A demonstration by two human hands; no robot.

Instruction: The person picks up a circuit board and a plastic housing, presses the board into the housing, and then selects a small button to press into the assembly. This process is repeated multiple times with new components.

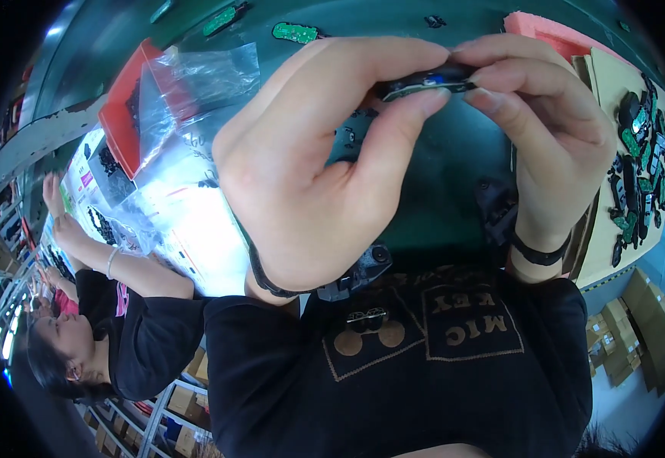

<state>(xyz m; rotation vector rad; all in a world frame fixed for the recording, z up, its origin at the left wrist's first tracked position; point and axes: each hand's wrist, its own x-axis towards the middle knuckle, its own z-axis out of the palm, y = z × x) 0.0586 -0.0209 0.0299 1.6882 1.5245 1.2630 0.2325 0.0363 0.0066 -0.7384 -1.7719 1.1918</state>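
Observation:
High over the green table, both of my hands pinch a small elongated black casing with a green circuit board (416, 82), seen nearly edge-on with a blue spot on it. My left hand (309, 160) grips its left part, index finger on top and thumb below. At the other end, the fingertips and thumb of my right hand (557, 114) are closed on it, covering that tip. Beyond the hands, a black part with a green circuit board (296, 31) and another green board (222, 20) lie on the table.
A red bin (122, 107) and a clear plastic bag (225, 72) stand at left, beside a co-worker's arm (145, 275). On the right, a cardboard sheet (603, 84) carries several black and green parts (641, 168) near pink foam (550, 32). Cartons (615, 336) stand lower right.

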